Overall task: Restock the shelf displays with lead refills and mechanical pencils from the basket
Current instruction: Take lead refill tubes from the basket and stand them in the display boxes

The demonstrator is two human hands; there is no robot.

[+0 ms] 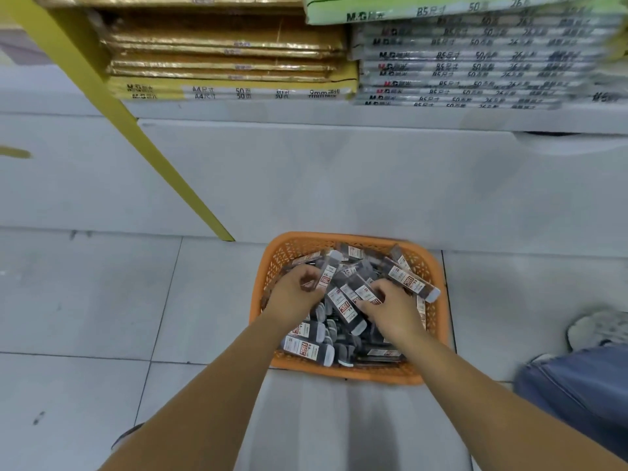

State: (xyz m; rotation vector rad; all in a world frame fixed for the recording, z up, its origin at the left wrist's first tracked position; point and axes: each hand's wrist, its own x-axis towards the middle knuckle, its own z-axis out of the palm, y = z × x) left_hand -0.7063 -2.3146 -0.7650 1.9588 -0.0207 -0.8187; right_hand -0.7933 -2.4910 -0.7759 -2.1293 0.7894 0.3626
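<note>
1. Shelf (306, 110) sat above and well apart from the basket, so a loose handful could scatter over the floor (85, 300) on the way up.
2. Basket (282, 256) stood on the floor, heaped with lead refill cases (413, 283). Some leaned on its rim and could tip out if bumped.
3. Left hand (299, 287): fingers curled round a bunch of cases at the basket's left. An overfull grip could let one slide out.
4. Right hand (390, 311): fingers curled onto cases mid-basket. The hold looked shallow and could slip.
</note>
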